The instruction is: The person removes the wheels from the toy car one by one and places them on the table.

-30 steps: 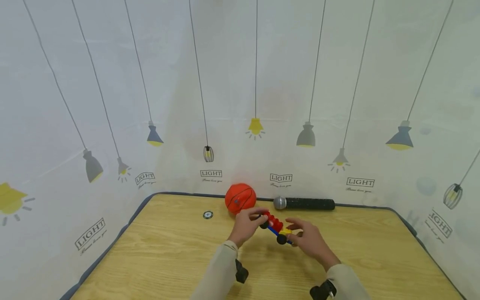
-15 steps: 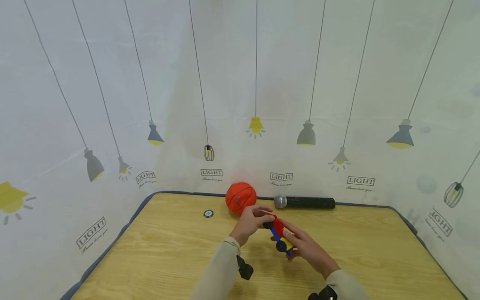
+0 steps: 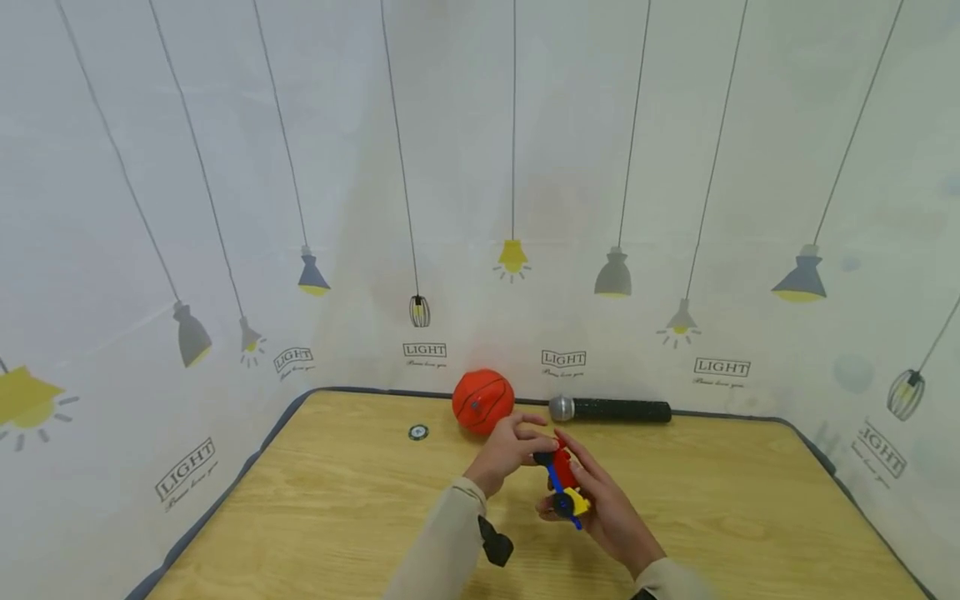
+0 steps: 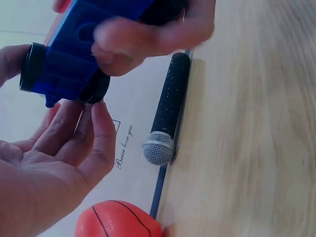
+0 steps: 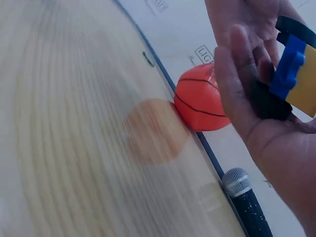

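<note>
A toy car (image 3: pixel 562 471) with a blue chassis, black wheels and red and yellow blocks on top is held up over the table between both hands. My left hand (image 3: pixel 504 454) pinches it at its far end, by a wheel. My right hand (image 3: pixel 613 512) grips it from the right, with fingers reaching underneath. In the left wrist view, the blue underside (image 4: pixel 71 57) faces the camera and right-hand fingers (image 4: pixel 143 42) cross it. The yellow block (image 5: pixel 303 81) and a wheel show above the right palm in the right wrist view, where the red part is hidden.
A red ball (image 3: pixel 482 402) with black lines sits at the table's back edge, just beyond the left hand. To its right lies a black microphone (image 3: pixel 621 410). A small round disc (image 3: pixel 418 432) lies left of the ball. A printed white curtain (image 3: pixel 465 200) surrounds the wooden table (image 3: pixel 330 500).
The toy car has turned to point more away from me and tilted onto its side. My right hand has shifted from its near end to wrap along its right side.
</note>
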`<state>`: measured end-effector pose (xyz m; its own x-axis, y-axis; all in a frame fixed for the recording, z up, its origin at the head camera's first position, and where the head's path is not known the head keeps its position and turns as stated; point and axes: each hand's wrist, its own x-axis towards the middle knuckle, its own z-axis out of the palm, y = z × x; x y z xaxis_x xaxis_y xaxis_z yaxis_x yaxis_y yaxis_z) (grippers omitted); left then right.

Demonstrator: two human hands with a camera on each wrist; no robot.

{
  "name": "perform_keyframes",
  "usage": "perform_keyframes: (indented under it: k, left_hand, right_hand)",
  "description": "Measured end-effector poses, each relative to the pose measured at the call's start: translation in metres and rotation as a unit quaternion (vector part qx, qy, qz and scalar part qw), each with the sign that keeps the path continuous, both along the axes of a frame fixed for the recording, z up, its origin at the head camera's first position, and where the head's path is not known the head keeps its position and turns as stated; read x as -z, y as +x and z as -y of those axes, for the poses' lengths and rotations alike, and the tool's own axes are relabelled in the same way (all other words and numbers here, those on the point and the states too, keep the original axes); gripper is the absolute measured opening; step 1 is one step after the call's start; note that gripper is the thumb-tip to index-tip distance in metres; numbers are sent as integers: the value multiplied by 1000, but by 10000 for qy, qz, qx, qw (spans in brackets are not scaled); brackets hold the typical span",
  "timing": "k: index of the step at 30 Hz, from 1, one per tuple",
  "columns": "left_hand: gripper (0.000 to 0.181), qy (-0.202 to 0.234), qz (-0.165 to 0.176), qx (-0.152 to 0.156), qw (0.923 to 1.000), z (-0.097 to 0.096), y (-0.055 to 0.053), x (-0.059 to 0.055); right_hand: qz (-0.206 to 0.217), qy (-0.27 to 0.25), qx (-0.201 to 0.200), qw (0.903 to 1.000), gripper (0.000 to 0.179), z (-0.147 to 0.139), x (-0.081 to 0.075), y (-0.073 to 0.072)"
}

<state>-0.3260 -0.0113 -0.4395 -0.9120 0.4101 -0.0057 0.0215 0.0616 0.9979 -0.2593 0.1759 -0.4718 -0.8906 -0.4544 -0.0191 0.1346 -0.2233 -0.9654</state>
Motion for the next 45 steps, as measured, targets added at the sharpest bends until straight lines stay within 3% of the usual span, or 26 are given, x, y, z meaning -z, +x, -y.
perform_keyframes:
  k: [4, 7, 11, 17, 22, 27, 32, 37, 45]
  left_hand:
    - [40, -145, -349, 8, 9993, -4, 3, -1]
    - [33, -378, -653, -172, 9970, -5, 7, -1]
    - [28, -318, -758, -267, 9963, -4, 13, 1]
    - [28, 66, -845, 6, 9964, -6, 22, 7]
    - [29, 171, -1022, 186, 9944, -9, 29, 13]
    - [26, 42, -961, 306, 9949, -14, 31, 16]
    - [25, -147, -1033, 229, 9943, -19, 29, 13]
    - [22, -523, -1331, -3, 9897, -24, 24, 8]
    - [15, -697, -1704, -133, 9828, -24, 25, 3]
  right_hand:
    - [190, -160, 655, 9975, 51, 5, 1, 2]
    - [288, -239, 1247, 9915, 45, 8, 1, 1]
    - [261, -548, 1552, 9860, 45, 9, 2, 1]
    - [8, -1077, 1278, 9859, 47, 10, 6, 4]
    - [314, -1827, 814, 9793, 31, 13, 10, 12]
    - [577, -2160, 681, 9723, 27, 16, 10, 18]
    - [504, -2149, 784, 9722, 26, 19, 7, 16]
    - [253, -2089, 816, 9742, 25, 22, 7, 11]
    - [-357, -1682, 1043, 9796, 24, 28, 16, 8]
